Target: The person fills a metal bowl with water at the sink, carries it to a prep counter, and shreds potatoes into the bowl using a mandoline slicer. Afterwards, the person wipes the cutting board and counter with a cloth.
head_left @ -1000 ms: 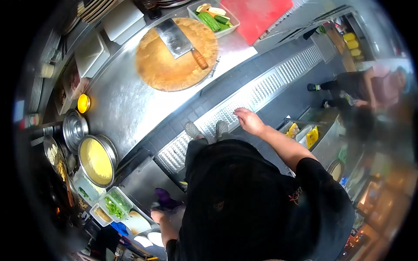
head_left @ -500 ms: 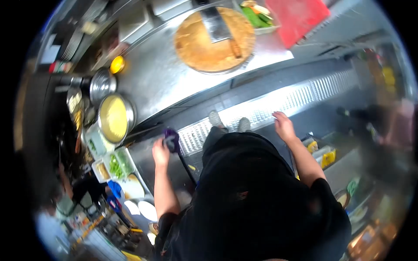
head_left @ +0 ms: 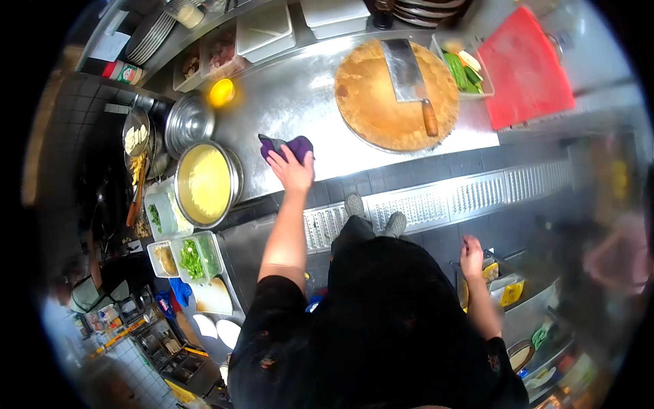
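My left hand (head_left: 294, 172) presses a purple and grey cloth (head_left: 300, 146) onto the steel counter (head_left: 272, 88), its fingers spread over the cloth. My right hand (head_left: 471, 258) hangs in the air at my side over the floor, its fingers loosely curled, with nothing visible in them. Right of the cloth, a round wooden chopping board (head_left: 364, 95) bears a cleaver (head_left: 403, 68) with a wooden handle. To its left stands a metal bowl of pale yellow liquid (head_left: 206, 183).
A small orange bowl (head_left: 221, 93), stacked metal bowls (head_left: 189, 124) and white lidded tubs (head_left: 264, 31) line the counter's left and back. A red board (head_left: 528, 71) lies at the right beside a vegetable container (head_left: 466, 71). A tub of chopped greens (head_left: 194, 259) stands lower left. Metal grating (head_left: 412, 211) runs along the floor.
My left hand has moved forward with the cloth, from beside the counter onto its top. My right hand has come lower and its fingers have curled. The view has shifted.
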The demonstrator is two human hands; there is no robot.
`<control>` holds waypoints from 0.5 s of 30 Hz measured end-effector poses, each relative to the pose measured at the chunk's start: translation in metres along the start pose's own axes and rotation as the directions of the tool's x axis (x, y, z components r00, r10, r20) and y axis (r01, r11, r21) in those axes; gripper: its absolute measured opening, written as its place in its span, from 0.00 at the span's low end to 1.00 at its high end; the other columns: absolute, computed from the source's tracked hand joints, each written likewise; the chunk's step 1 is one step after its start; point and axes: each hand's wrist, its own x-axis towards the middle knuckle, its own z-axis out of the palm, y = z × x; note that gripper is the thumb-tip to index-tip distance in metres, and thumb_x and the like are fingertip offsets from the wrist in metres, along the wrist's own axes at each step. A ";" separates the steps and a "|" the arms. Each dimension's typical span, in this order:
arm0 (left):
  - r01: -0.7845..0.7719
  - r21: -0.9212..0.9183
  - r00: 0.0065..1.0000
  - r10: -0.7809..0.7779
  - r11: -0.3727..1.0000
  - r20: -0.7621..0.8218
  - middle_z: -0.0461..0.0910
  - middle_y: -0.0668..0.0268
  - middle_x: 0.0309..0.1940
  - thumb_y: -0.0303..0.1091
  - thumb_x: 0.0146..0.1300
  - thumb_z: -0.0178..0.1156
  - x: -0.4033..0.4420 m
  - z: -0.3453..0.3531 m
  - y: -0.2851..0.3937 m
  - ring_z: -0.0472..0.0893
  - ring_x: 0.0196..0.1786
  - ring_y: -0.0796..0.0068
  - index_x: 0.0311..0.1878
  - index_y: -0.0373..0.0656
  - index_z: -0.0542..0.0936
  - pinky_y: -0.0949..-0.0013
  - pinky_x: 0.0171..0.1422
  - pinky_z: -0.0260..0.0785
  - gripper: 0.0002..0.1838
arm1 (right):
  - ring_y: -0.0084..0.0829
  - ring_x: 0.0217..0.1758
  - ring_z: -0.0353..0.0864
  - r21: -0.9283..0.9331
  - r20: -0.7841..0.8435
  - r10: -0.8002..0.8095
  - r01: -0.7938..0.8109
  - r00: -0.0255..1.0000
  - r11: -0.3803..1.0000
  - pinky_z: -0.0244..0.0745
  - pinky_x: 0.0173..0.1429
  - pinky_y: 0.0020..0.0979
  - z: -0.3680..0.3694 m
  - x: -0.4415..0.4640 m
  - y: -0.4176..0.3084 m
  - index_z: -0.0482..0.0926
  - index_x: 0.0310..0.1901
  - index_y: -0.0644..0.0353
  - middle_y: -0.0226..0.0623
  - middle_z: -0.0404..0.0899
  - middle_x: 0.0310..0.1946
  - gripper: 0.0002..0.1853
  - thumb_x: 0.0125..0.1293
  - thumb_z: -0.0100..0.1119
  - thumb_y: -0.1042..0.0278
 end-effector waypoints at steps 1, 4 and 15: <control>0.046 0.049 0.998 -0.047 0.998 0.034 0.39 0.26 0.79 0.62 0.69 0.57 0.004 0.005 0.006 0.39 0.82 0.27 0.81 0.34 0.53 0.40 0.85 0.34 0.50 | 0.54 0.57 0.81 -0.019 0.001 0.020 -0.020 1.000 1.000 0.77 0.63 0.45 0.002 -0.002 -0.001 0.82 0.51 0.65 0.53 0.82 0.52 0.16 0.61 0.57 0.82; 0.094 0.085 0.988 -0.082 0.992 -0.133 0.39 0.28 0.79 0.60 0.72 0.54 0.041 0.032 -0.011 0.38 0.83 0.29 0.80 0.34 0.55 0.38 0.85 0.33 0.47 | 0.55 0.53 0.81 -0.103 -0.005 0.047 -0.048 0.999 0.994 0.77 0.60 0.46 0.006 -0.018 0.007 0.82 0.50 0.66 0.53 0.82 0.49 0.15 0.60 0.58 0.82; -0.458 -0.042 0.886 0.452 0.888 -0.099 0.52 0.40 0.80 0.44 0.73 0.56 0.254 0.055 0.040 0.50 0.81 0.34 0.76 0.38 0.66 0.42 0.84 0.43 0.33 | 0.54 0.50 0.83 -0.169 -0.009 0.320 -0.316 0.948 0.933 0.80 0.54 0.42 0.023 -0.084 -0.021 0.83 0.48 0.65 0.51 0.83 0.45 0.12 0.63 0.58 0.81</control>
